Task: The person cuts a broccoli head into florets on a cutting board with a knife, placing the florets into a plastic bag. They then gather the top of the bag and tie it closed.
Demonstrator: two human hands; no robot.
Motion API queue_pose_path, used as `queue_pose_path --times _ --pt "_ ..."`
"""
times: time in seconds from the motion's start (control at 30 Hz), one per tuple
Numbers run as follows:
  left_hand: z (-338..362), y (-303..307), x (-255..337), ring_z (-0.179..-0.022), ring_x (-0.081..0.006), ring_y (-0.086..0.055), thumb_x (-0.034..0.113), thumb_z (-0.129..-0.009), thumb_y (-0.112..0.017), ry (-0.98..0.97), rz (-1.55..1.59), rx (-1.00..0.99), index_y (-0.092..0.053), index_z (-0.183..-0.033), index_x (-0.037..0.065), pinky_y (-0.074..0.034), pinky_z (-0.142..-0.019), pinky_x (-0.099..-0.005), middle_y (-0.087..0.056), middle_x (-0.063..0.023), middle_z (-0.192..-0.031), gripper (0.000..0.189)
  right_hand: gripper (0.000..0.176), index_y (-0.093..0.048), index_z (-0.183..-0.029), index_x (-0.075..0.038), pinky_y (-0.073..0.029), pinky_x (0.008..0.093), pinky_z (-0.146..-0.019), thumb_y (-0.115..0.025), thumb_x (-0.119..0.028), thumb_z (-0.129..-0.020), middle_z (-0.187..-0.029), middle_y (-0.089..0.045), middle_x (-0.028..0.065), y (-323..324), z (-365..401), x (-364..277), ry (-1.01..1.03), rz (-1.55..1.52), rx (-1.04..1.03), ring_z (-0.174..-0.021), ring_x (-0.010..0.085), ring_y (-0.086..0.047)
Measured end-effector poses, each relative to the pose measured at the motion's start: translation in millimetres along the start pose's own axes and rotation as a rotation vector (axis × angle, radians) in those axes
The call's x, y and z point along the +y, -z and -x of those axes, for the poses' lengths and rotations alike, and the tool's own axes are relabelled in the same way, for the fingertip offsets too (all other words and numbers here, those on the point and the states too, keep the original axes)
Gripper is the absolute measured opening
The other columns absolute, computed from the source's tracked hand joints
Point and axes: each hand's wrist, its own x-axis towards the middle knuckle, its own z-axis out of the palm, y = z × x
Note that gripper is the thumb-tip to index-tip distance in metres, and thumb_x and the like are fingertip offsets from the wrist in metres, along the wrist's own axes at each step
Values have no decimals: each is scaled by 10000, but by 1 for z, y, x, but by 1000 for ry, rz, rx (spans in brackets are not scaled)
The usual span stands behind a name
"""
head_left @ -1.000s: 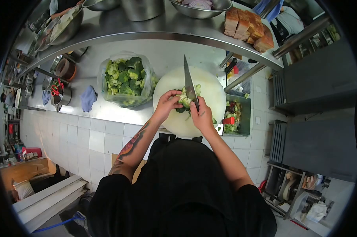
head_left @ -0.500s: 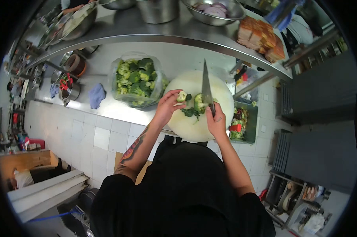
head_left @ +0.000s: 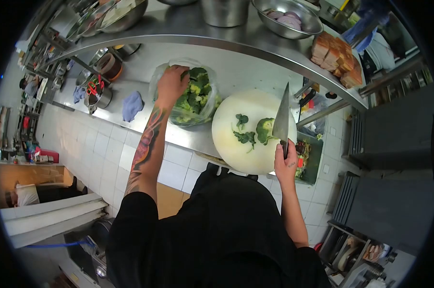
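My left hand (head_left: 173, 82) reaches over the clear plastic bag (head_left: 211, 103) of broccoli florets (head_left: 198, 91), at its far left part. Its fingers point down and are mostly hidden, so whether a floret is still between them I cannot make out. My right hand (head_left: 286, 163) grips a chef's knife (head_left: 282, 120) by its dark handle, blade pointing away from me. Left of the blade, a broccoli head piece (head_left: 264, 130) rests on the round white cutting board (head_left: 226, 144). Broccoli leaves (head_left: 246, 138) and a small green piece (head_left: 242, 118) lie beside it.
Overhead, a steel shelf (head_left: 188, 43) carries a bowl of onions (head_left: 289, 21) and roast pork belly (head_left: 336, 57). A blue cloth (head_left: 132, 105) lies left of the bag. Below the counter's right end stands a green bin (head_left: 313, 163) with scraps.
My left hand has carried a broccoli floret from above the board to the bag. My right hand has shifted right with the knife, away from the broccoli. The view has shifted too.
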Motion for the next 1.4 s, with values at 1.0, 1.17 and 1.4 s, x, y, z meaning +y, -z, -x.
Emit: queue_pose_path --times 1.0,1.17,1.4 --pt "127 -105 201 -1082 -243 -634 25 -845 -862 61 857 -541 -620 -1210 29 -635 -910 -350 -530 -113 -1273 438 338 -606 -1330 -34 -547 429 -636 -685 -143 -1020 -795 -712 190 0 7 -15 155 290 -59 -690 373 -728" --pt "126 -103 199 -1101 -251 -645 30 -843 -867 60 851 -533 -627 -1206 20 -637 -916 -353 -547 -112 -1263 435 350 -603 -1329 -22 -555 441 -649 -689 -154 -1017 -829 -721 214 1 4 -26 301 264 -7 -727 385 -742" --pt "120 -112 186 -1073 -227 -667 60 -858 -870 127 984 -605 -632 -1188 23 -621 -863 -334 -572 -113 -1271 408 331 -610 -1322 -20 -563 427 -670 -672 -154 -1026 -847 -723 207 -5 -3 1 136 373 -74 -734 342 -749"
